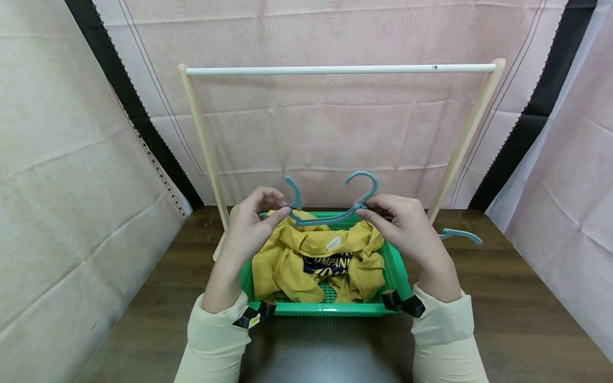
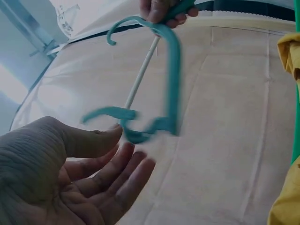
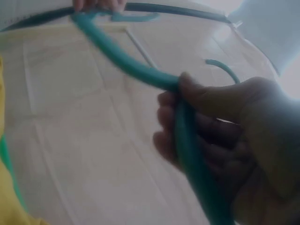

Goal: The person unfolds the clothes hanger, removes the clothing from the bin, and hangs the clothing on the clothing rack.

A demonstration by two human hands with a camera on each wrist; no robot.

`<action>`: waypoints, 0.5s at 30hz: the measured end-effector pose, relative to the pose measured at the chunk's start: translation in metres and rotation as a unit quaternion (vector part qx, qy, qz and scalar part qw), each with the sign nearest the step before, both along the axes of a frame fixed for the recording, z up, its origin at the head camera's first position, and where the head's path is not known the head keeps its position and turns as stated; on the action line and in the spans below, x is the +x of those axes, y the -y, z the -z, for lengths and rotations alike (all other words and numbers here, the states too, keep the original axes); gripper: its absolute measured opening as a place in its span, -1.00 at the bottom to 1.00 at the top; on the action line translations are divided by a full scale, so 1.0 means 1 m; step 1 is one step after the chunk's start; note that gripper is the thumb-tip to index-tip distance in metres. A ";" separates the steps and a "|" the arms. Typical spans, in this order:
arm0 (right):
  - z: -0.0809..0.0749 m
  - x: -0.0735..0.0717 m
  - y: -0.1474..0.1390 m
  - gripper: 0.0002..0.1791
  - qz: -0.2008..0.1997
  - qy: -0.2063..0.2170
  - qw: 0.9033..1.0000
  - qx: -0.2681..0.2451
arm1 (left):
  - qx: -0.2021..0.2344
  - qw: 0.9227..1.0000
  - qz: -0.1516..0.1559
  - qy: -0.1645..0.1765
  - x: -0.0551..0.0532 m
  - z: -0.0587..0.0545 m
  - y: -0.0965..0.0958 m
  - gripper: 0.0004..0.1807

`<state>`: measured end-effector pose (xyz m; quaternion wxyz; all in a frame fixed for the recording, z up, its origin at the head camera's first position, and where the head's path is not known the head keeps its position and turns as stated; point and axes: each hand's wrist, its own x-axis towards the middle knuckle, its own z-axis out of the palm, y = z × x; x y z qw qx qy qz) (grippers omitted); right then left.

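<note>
A light blue clothes hanger (image 1: 325,219) is held up between both hands over a green basket (image 1: 335,309). My left hand (image 1: 254,221) pinches its left end between thumb and fingertips, beside an upward-curving blue piece (image 1: 295,191). With thumb and curled fingers, my right hand (image 1: 407,226) grips the hanger close below its hook (image 1: 366,181). One hanger arm (image 1: 462,234) sticks out past the right hand. Below, a crumpled mustard-yellow shirt (image 1: 282,260) with dark printed lettering and a white neck label lies in the basket.
Behind the basket stands a rack with a white horizontal bar (image 1: 335,69) and cream side posts (image 1: 466,141). The basket sits on a dark wooden table (image 1: 503,319). Pale fabric walls (image 1: 86,175) enclose the table at the back and sides.
</note>
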<state>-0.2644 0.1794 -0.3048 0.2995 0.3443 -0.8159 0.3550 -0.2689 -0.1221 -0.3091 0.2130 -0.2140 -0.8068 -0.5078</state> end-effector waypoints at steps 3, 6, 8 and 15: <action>0.001 -0.002 -0.001 -0.94 0.008 -0.002 1.000 0.027 | -0.013 0.997 -0.009 -0.074 0.003 -0.002 -0.001 -0.75; 0.004 -0.005 0.000 -0.94 0.015 -0.010 0.999 0.048 | -0.012 0.989 0.034 -0.140 0.007 -0.003 -0.006 -0.78; 0.005 -0.006 0.001 -0.93 0.018 -0.017 0.998 0.057 | -0.027 0.983 0.068 -0.168 0.009 -0.003 -0.012 -0.82; 0.006 -0.006 0.013 -0.95 -0.059 -0.031 0.995 0.069 | -0.150 0.973 0.111 -0.136 0.016 0.003 -0.032 -0.74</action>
